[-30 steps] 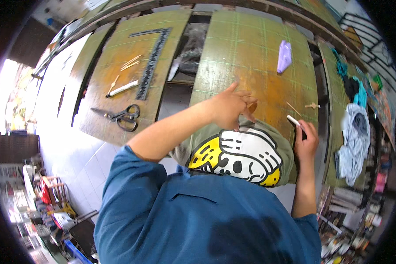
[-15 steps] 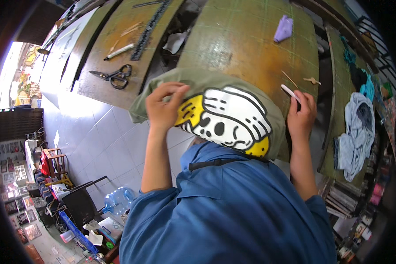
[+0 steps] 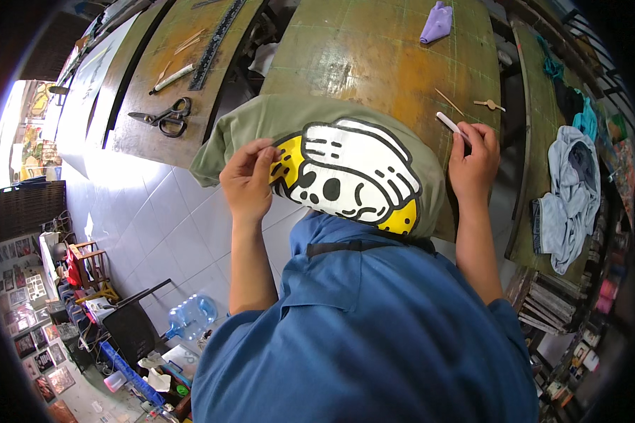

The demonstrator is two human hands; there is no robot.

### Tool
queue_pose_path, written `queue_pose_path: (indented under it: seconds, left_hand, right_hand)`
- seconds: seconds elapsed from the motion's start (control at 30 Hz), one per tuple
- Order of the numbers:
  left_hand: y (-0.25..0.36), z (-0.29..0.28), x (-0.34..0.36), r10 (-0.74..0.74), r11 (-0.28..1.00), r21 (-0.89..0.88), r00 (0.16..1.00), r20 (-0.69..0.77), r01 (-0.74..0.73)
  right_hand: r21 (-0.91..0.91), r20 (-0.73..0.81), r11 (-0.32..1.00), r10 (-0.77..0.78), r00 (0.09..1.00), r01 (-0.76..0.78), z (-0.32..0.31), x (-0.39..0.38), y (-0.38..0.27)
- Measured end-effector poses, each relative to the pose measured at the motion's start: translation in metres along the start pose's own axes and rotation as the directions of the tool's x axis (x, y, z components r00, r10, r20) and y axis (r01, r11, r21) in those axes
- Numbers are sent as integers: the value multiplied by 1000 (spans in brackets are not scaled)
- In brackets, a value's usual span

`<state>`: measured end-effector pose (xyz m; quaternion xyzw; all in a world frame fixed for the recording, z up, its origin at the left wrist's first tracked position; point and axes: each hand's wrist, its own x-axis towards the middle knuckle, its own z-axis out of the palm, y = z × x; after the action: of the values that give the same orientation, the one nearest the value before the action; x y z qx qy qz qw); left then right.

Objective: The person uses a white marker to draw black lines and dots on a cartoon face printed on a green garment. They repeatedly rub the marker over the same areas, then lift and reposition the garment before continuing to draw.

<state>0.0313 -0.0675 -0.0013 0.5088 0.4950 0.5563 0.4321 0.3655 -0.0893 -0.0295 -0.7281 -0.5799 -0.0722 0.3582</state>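
An olive-green cloth piece [image 3: 250, 116] drapes over the near table edge against my body. It bears a printed cartoon figure [image 3: 356, 151] in white, yellow and black. My left hand [image 3: 248, 180] is closed, thumb and forefinger pinched at the yellow left part of the print; whatever lies between the fingertips is too small to make out. My right hand [image 3: 475, 162], just off the cloth's right side, grips a slim white pen-shaped tool [image 3: 447, 123] whose tip points away to the left over the table.
On the wooden table [image 3: 317, 63] lie a purple cloth [image 3: 437, 22], a thin wooden stick [image 3: 449, 101] and a small tan piece [image 3: 489, 106]. Black scissors [image 3: 164, 117], a white pen [image 3: 172, 79] and a dark ruler [image 3: 217, 44] rest on the left board. Light-blue denim [image 3: 571, 201] lies at right.
My left hand has shifted a little down and left, its fingertips now at the print's yellow edge. The whole view has shifted slightly. My right hand still holds the white tool.
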Motion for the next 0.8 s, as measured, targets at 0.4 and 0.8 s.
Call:
queue_pose_path:
  seconds: [0.4, 0.8]
  left_hand:
    - [4, 34, 38, 372, 666, 588, 888, 273, -459]
    - [-16, 57, 59, 254, 509, 713, 875, 411, -483]
  right_hand:
    - [258, -14, 954, 161, 987, -152, -5, 4, -10]
    - [192, -50, 973, 141, 989, -129, -8, 6, -10]
